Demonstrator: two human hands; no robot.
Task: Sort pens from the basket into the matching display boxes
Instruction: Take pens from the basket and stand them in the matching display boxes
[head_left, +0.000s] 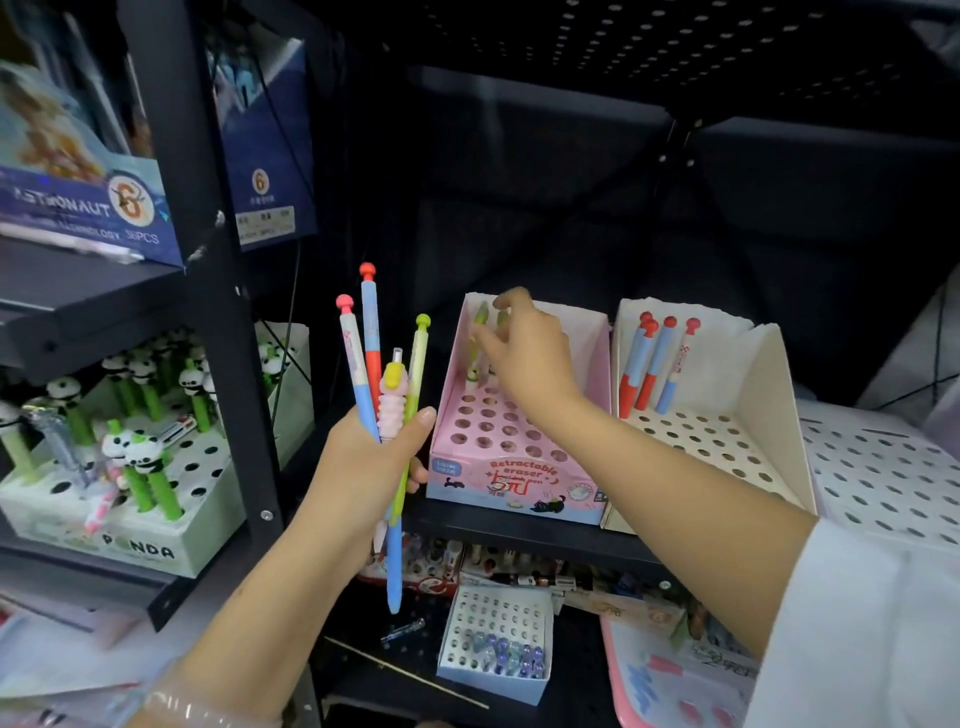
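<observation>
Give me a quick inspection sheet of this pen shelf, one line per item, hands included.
Surface: dark metal shelf carrying the boxes.
Job's things: pink display box with green pens at its back; white display box with four red-topped pens; basket not identifiable.
Clutter: panda pen box at left; small white box below.
Grips: left hand holds a bundle of pens; right hand pinches a green pen.
Cables: thin dark cord behind the post.
Surroundings: perforated white shelf at right.

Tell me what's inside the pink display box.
The pink display box holds a few yellow-green pens at its back left; the right hand covers part of them. The visible holes in front are empty.
</observation>
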